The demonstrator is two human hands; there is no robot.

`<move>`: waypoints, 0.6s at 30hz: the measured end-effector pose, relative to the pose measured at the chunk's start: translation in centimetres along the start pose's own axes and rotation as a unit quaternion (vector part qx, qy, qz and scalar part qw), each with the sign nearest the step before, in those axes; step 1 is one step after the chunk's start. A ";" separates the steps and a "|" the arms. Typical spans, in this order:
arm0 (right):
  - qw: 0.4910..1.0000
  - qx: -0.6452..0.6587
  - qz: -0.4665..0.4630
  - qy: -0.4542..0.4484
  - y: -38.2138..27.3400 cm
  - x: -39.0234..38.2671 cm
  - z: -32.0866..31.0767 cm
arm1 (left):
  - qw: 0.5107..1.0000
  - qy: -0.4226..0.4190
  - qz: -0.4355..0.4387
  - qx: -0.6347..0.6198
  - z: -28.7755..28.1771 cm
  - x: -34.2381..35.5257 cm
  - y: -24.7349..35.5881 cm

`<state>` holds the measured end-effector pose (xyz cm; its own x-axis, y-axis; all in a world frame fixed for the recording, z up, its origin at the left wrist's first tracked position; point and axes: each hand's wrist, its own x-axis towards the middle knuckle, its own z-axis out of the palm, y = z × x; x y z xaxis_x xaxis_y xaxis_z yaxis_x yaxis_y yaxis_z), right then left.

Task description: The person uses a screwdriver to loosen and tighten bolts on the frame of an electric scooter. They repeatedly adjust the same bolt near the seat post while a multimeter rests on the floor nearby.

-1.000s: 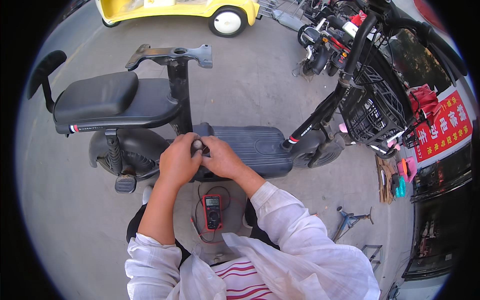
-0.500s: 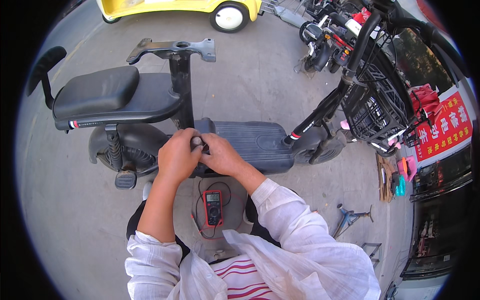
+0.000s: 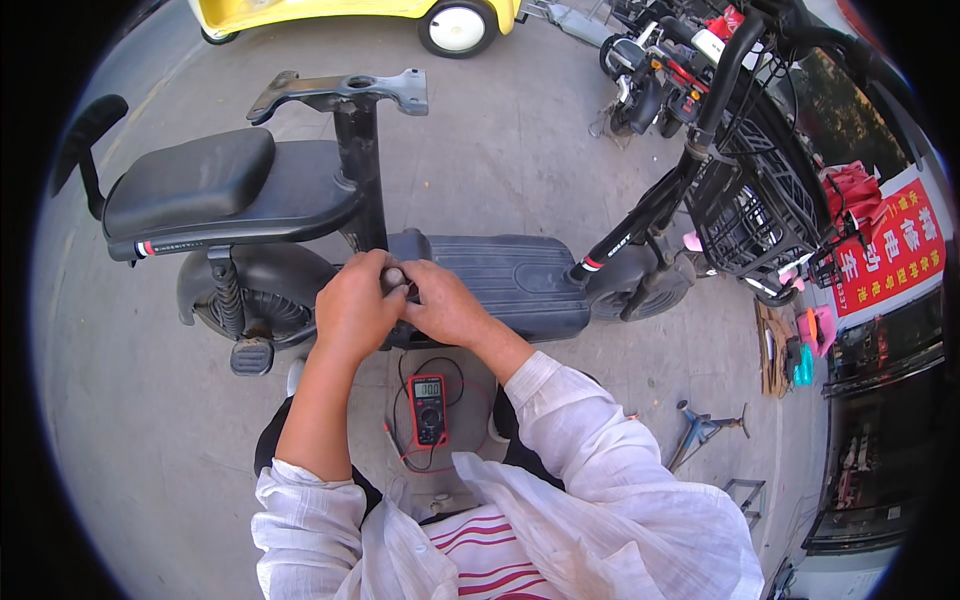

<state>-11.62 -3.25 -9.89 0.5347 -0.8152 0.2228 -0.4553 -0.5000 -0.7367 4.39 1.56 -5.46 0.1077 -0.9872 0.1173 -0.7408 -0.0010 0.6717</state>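
while the left hand (image 3: 350, 310) met the right hand (image 3: 445, 303): fingers of both were curled inward about a small greyish rounded piece (image 3: 394, 276); whether they gripped it could not be told, as the hands hid most of it.
scooter (image 3: 510, 285): black, it stood just beyond the person, its near side at the hands, close to the foot of the upright post (image 3: 360, 160).
post top: it bore a bare metal bracket (image 3: 340, 92).
seat (image 3: 195, 180): padded and dark, it sat to the left.
basket (image 3: 750, 220): black, it hung at the right end.
multimeter (image 3: 430, 412): red and black, screen showing, it lay on the ground (image 3: 130, 420), nearer than the hands.
red probe (image 3: 388, 428): it rested just left of the multimeter.
yellow vehicle (image 3: 290, 22): it stood at the far side.
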 end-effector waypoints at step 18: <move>1.000 -0.007 0.015 -0.017 0.2 0.0 0.2 | 0.999 -0.003 -0.020 0.034 -0.4 -0.1 0.6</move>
<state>-11.58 -3.34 -10.18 0.5437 -0.8200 0.1785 -0.4820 -0.4793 -0.7335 4.19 1.70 -4.80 0.1344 -0.9871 0.0872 -0.7797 -0.0511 0.6241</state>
